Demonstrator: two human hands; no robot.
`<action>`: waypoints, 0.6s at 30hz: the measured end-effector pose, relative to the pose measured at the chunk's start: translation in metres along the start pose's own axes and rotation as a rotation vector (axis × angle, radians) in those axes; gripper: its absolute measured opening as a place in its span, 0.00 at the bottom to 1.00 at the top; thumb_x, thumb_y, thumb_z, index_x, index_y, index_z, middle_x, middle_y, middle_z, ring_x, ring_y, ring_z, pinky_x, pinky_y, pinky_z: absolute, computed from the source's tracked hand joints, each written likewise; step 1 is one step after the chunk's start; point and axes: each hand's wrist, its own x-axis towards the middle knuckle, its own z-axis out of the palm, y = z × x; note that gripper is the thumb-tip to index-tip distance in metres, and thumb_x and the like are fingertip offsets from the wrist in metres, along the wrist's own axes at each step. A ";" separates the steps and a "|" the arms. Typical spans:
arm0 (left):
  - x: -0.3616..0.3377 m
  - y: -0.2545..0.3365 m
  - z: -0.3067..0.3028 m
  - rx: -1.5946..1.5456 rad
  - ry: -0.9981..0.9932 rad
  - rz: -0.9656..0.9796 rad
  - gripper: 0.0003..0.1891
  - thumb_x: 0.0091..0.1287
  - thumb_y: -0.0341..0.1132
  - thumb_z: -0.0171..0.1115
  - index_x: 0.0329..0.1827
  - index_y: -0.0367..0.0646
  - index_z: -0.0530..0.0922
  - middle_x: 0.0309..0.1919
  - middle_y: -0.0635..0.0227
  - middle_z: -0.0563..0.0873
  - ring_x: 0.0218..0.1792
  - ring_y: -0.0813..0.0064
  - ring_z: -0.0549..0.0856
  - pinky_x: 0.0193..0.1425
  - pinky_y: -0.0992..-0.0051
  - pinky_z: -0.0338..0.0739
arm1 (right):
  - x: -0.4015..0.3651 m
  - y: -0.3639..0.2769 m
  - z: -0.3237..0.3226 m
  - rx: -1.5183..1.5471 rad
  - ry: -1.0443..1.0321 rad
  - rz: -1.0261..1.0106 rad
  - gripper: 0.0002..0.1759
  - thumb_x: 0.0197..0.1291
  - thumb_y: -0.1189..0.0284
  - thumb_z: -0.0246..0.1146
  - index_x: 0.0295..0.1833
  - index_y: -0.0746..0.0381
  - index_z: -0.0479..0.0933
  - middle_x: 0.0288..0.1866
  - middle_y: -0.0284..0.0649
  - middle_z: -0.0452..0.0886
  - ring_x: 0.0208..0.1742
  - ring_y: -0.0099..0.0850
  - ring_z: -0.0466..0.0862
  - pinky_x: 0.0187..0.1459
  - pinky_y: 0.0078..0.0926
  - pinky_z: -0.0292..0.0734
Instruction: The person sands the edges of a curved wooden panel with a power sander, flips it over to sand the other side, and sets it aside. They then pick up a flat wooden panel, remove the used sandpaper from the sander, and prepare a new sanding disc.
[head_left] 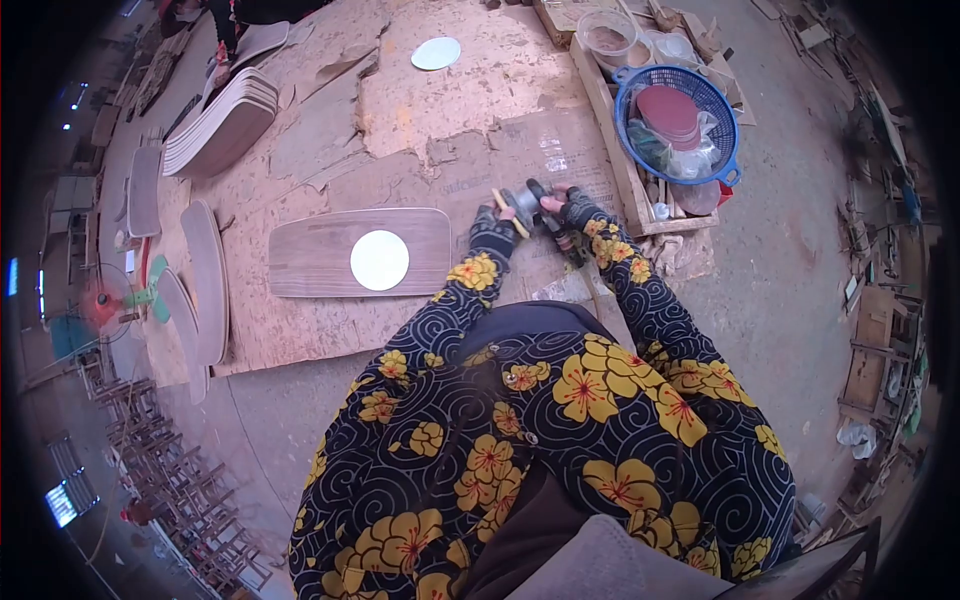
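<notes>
My left hand (495, 222), in a dark glove with bare fingertips, is closed around a thin tan stick (512, 214), whose kind I cannot make out. Beside it, my right hand (562, 201) grips a dark handheld power tool (567, 243) that looks like a sander. A greyish round part (525, 200) shows between the hands, partly covered by them. To the left of my hands lies a curved wooden board (310, 252) with a white round disc (381, 260) on it.
Stacked curved boards (222, 125) stand at the back left, near another person's hand (221, 62). More boards (206, 280) lie at the left edge. A second white disc (436, 53) sits farther back. At right, a blue basket (730, 110) holds reddish discs (668, 112) and plastic bags.
</notes>
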 end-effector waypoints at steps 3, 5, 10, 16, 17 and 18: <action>0.002 -0.022 -0.042 -0.060 -0.040 -0.123 0.19 0.71 0.36 0.58 0.61 0.35 0.72 0.48 0.59 0.82 0.45 0.72 0.83 0.46 0.75 0.81 | -0.006 -0.008 0.012 0.025 -0.190 0.024 0.46 0.50 0.61 0.77 0.69 0.68 0.63 0.55 0.50 0.80 0.54 0.36 0.80 0.56 0.34 0.76; -0.012 -0.024 -0.059 -0.266 -0.025 -0.191 0.17 0.73 0.35 0.57 0.61 0.37 0.72 0.46 0.62 0.83 0.42 0.74 0.84 0.39 0.76 0.84 | -0.023 -0.029 0.038 -0.058 -0.156 0.012 0.45 0.48 0.61 0.78 0.68 0.68 0.65 0.55 0.50 0.80 0.53 0.36 0.80 0.54 0.34 0.77; -0.038 -0.011 -0.086 -0.240 0.013 -0.263 0.13 0.73 0.35 0.55 0.56 0.38 0.74 0.46 0.61 0.83 0.44 0.69 0.83 0.45 0.71 0.82 | -0.064 -0.059 0.097 -0.388 0.035 -0.164 0.49 0.37 0.61 0.81 0.65 0.67 0.67 0.55 0.50 0.79 0.56 0.37 0.79 0.58 0.34 0.75; -0.053 0.042 -0.090 -0.104 -0.065 -0.099 0.12 0.73 0.36 0.55 0.52 0.37 0.76 0.43 0.61 0.83 0.42 0.70 0.82 0.45 0.71 0.81 | -0.120 -0.078 0.122 -0.518 0.132 -0.406 0.41 0.37 0.61 0.81 0.57 0.63 0.70 0.47 0.45 0.79 0.49 0.35 0.80 0.53 0.32 0.77; -0.055 0.052 -0.089 -0.075 -0.075 -0.065 0.12 0.73 0.36 0.55 0.52 0.37 0.76 0.42 0.61 0.83 0.42 0.71 0.82 0.44 0.71 0.81 | -0.131 -0.085 0.125 -0.557 0.146 -0.437 0.40 0.37 0.62 0.80 0.57 0.63 0.70 0.46 0.45 0.78 0.48 0.35 0.80 0.52 0.33 0.77; -0.058 0.059 -0.089 -0.044 -0.082 -0.033 0.12 0.73 0.36 0.55 0.51 0.37 0.76 0.42 0.61 0.83 0.41 0.71 0.82 0.44 0.72 0.80 | -0.140 -0.093 0.127 -0.597 0.164 -0.470 0.39 0.38 0.62 0.80 0.56 0.62 0.69 0.46 0.45 0.78 0.47 0.35 0.80 0.51 0.33 0.77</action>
